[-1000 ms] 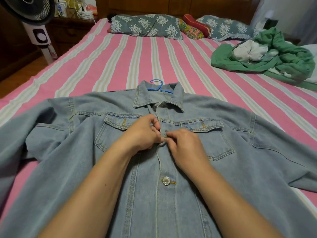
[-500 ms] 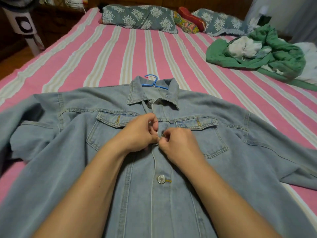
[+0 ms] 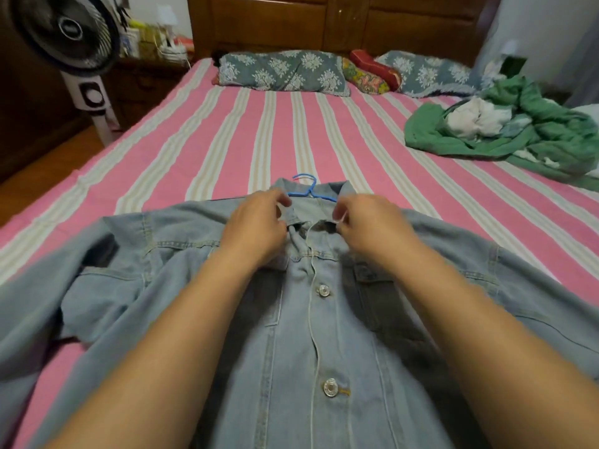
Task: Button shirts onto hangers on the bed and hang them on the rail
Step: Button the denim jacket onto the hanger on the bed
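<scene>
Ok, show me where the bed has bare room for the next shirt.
Free: the striped sheet between the pillows and the hanger, running left to the bed edge by the fan. Crowded: the green heap fills the far right; the denim shirt covers the near end.

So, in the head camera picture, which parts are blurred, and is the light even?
Head view: both hands, left hand and right hand, and the forearms are smeared by motion blur; the denim shirt is soft, while the metal button glints; the light is dim and warm, the arms shade the shirt front, and the wide lens bends the bed stripes.
</scene>
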Tool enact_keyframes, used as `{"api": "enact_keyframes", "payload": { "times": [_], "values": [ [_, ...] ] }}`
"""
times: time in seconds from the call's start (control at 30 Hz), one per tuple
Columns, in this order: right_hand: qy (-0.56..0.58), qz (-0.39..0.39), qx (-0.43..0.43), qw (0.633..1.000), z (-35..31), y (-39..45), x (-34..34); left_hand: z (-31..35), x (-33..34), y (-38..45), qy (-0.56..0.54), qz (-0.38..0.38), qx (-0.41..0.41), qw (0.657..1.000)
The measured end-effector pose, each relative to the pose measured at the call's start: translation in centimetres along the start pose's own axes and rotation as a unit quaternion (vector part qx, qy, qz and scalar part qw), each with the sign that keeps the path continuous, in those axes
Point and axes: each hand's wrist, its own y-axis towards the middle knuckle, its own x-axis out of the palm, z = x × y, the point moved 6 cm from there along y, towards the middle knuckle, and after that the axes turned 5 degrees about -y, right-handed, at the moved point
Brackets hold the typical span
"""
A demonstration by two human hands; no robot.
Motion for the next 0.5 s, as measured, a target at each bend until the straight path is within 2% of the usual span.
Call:
{"api": "enact_keyframes", "payload": {
  "times": [0.03,0.1,0.13,0.2,0.3,0.4,0.43,0.5],
  "values": [
    [0.024,0.019,-0.010,0.999,0.0,1.7,0.0,0.5,0.2,1.7,0.043,-0.029,0.033,0.998],
    [0.032,-0.005,-0.015,0.999,0.4,3.7,3.4,0.8,2.2,4.2,0.114,-0.096,0.092,0.985],
    [0.027,0.004,-0.019,0.999,1.0,4.0,5.2,0.4,3.6,5.0,0.128,-0.125,0.115,0.977],
    [0.073,0.068,-0.022,0.995,3.0,3.7,8.2,-0.9,6.2,5.3,0.090,-0.149,0.163,0.971],
    [0.133,0.162,-0.036,0.977,4.8,4.0,8.7,-3.2,7.4,5.3,0.009,-0.074,0.193,0.978],
    [0.142,0.245,-0.112,0.952,3.2,3.8,5.5,-1.6,6.4,5.8,0.016,-0.003,0.205,0.979],
    [0.155,0.246,-0.146,0.945,2.2,3.7,4.8,-0.9,6.2,6.0,0.022,0.004,0.201,0.979],
    [0.184,0.193,-0.172,0.948,1.2,3.3,4.7,-0.6,6.5,5.9,0.018,-0.025,0.158,0.987]
  ]
}}
